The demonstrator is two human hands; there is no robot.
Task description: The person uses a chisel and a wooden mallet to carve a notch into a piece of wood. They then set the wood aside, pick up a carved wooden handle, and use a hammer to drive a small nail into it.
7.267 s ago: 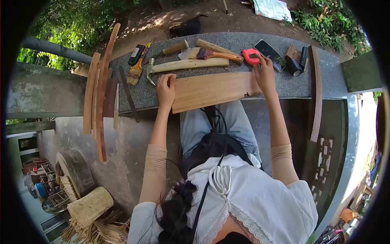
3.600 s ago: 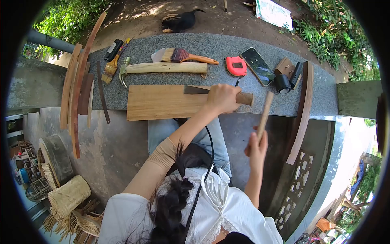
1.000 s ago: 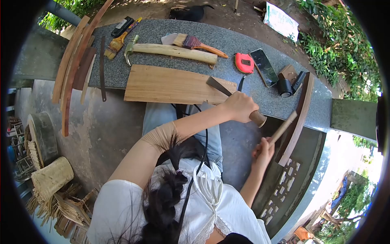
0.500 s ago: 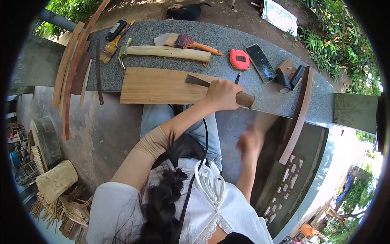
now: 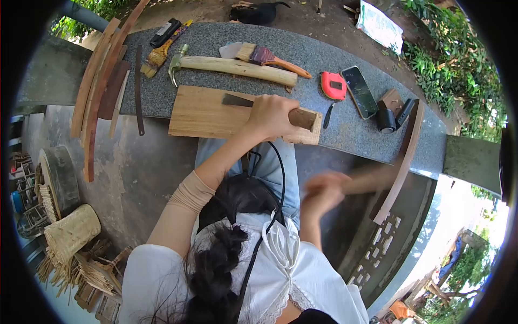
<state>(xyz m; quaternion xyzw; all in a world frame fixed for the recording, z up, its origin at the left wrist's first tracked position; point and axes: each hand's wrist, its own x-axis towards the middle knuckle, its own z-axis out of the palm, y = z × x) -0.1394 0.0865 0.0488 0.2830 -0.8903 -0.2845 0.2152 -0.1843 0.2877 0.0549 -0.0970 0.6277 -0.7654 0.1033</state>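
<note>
My left hand (image 5: pixel 271 116) is closed around a chisel and rests over a light brown wooden board (image 5: pixel 202 116). The chisel's flat metal blade (image 5: pixel 237 100) points left across the board, while its round wooden handle (image 5: pixel 301 117) sticks out to the right of my fist. A cut-out shows at the board's right end, partly behind the handle. Below the table edge, my right hand (image 5: pixel 326 189) is curled around a blurred wooden stick or mallet (image 5: pixel 372 181) that extends to the right. Its far end is too smeared to make out.
On the grey stone table (image 5: pixel 216 38) lie a claw hammer (image 5: pixel 237 69), paintbrushes (image 5: pixel 275 60), a red tape measure (image 5: pixel 333 86), a phone (image 5: pixel 359 93) and a black cylinder (image 5: pixel 386 120). Long wood strips (image 5: pixel 100 92) overhang at left; a curved strip (image 5: pixel 404 162) overhangs at right.
My left hand and the chisel have shifted left along the board, uncovering its right end. The wooden piece in my right hand has swung from pointing upward to pointing right.
</note>
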